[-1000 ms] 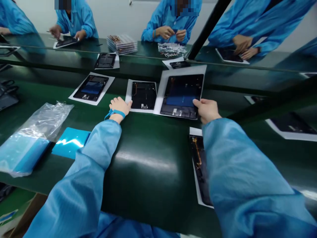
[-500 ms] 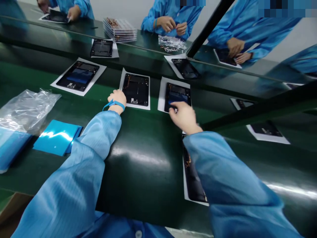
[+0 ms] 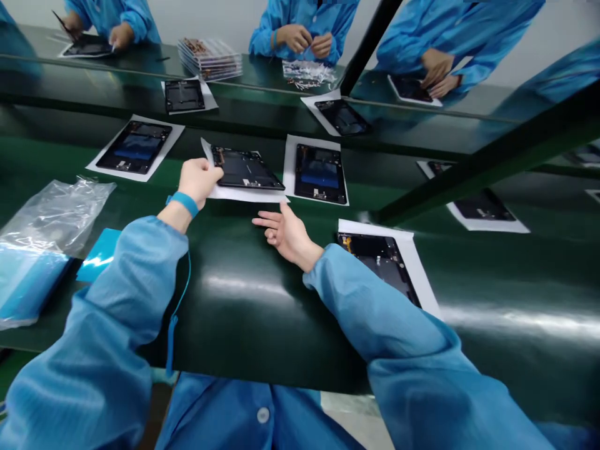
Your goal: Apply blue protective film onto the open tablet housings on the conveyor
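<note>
My left hand [image 3: 199,181] pinches the left edge of a black tablet housing [image 3: 246,167] together with the white sheet [image 3: 248,196] under it. The housing and sheet are tilted, raised off the green bench. Just below their right corner is my right hand [image 3: 285,234], fingers apart and palm turned partly up, holding nothing. A blue wrist strap [image 3: 184,203] circles my left wrist, and its cord hangs down. To the right of the held piece, another tablet housing [image 3: 319,174] lies on its own white sheet. One more housing [image 3: 382,262] lies beyond my right forearm, partly covered by the sleeve.
Several more housings on sheets lie along the bench, one at the left [image 3: 135,147]. Blue film sheets [image 3: 99,255] and a clear plastic bag [image 3: 60,212] lie at the left. A dark green post [image 3: 469,169] slants across the right. Co-workers' hands [image 3: 304,40] work across the bench.
My left hand has lifted and tilted the middle housing with its sheet. My right hand has left the right-hand housing, moving left and turning its palm upward. The view has shifted slightly.
</note>
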A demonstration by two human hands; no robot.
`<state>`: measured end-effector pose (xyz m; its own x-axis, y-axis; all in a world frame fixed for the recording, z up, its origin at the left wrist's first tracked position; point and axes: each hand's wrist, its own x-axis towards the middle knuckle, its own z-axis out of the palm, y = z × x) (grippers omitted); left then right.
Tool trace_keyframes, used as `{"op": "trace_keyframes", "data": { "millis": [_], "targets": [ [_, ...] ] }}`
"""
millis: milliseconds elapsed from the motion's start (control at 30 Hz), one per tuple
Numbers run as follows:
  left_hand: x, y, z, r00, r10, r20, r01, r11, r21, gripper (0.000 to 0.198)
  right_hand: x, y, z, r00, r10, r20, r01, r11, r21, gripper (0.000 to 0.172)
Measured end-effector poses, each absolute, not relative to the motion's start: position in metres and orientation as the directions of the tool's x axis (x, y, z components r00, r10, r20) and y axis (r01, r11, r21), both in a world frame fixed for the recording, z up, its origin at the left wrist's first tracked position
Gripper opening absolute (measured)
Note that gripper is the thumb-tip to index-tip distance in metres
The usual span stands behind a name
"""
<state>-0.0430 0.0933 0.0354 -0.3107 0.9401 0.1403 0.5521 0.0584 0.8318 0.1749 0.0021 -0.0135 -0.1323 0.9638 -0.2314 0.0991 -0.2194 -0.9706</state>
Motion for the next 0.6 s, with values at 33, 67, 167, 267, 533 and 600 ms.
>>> {"op": "trace_keyframes", "data": {
  "millis": [33,67,167,267,533,600],
  "targets": [
    [-0.047,0.075,0.037,-0.306,0.945,0.114,0.477,0.048,0.877,0.023,0.174,-0.007,-0.011,-0.149,0.942,-0.299,-0.078,-0.313,-0.947,0.082],
    [-0.052,0.054,0.037,-0.28,0.956,0.088,0.42,0.04,0.907,0.021,0.173,-0.017,-0.008,-0.169,0.924,-0.343,-0.21,-0.373,-0.904,0.081],
    [-0.066,-0.021,0.033,-0.172,0.985,-0.023,0.287,0.072,0.955,0.023,0.176,-0.056,0.0,-0.163,0.907,-0.389,-0.314,-0.422,-0.851,0.065],
    [-0.074,-0.097,0.028,-0.078,0.995,-0.064,0.273,0.083,0.959,0.03,0.183,-0.099,0.005,-0.139,0.881,-0.453,-0.248,-0.473,-0.845,0.048],
    [-0.145,-0.142,0.038,-0.12,0.989,0.088,0.939,0.084,0.333,0.03,0.21,-0.15,-0.008,-0.178,0.852,-0.492,-0.082,-0.511,-0.856,0.041],
    [-0.176,-0.122,0.037,-0.178,0.983,0.048,0.956,0.161,0.245,0.033,0.217,-0.148,-0.014,-0.161,0.862,-0.48,-0.003,-0.487,-0.873,0.044]
  ]
}}
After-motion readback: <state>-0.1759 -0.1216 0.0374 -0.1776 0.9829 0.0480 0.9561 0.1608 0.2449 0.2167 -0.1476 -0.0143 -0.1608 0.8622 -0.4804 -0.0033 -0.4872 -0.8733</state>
